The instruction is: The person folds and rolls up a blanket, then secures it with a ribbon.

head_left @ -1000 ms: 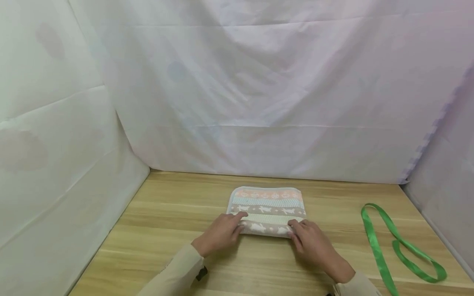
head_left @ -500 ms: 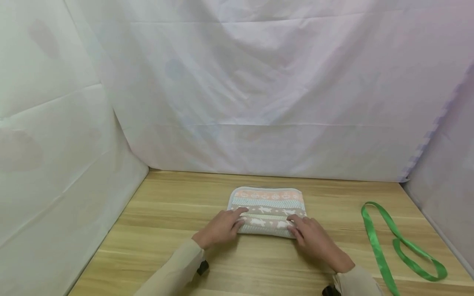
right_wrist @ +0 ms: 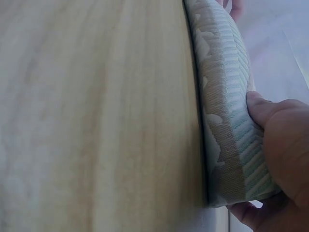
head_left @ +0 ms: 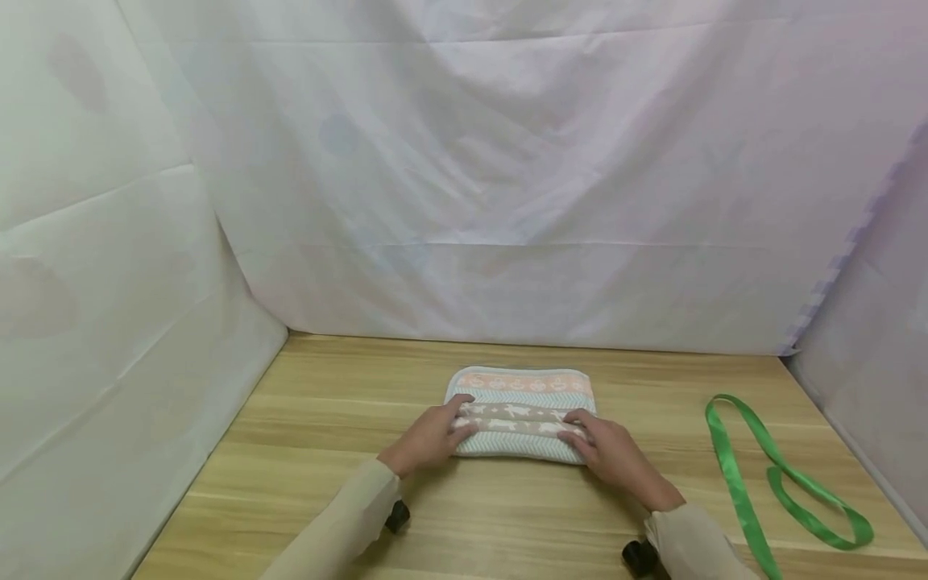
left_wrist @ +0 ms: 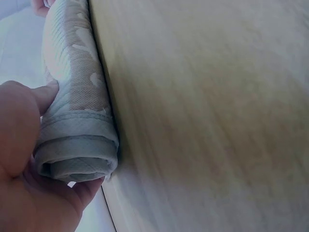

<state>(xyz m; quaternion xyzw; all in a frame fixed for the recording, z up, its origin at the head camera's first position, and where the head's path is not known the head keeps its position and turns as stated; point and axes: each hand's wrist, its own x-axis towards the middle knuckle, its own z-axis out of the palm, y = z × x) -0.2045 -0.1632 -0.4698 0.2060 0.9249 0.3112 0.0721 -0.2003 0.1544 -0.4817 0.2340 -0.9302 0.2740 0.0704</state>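
"One patterned cloth (head_left: pixel 518 412) lay there; which way did it run?"

"On the table (head_left: pixel 304 451), its rolled near part (head_left: pixel 518 443) ran left to right; the flat part (head_left: pixel 522 385) pointed toward the back curtain (head_left: pixel 507 201)."

"And the grip?"

"The left hand (head_left: pixel 428 439) curled its fingers round the left end, the right hand (head_left: pixel 611 453) round the right; both sleeved forearms (head_left: pixel 341 519) slanted inward toward it."

Soft, even light fills the head view, with faint shadows at lower centre on the worktop (head_left: pixel 522 515); both wrist views look hazier, its grain blurred.
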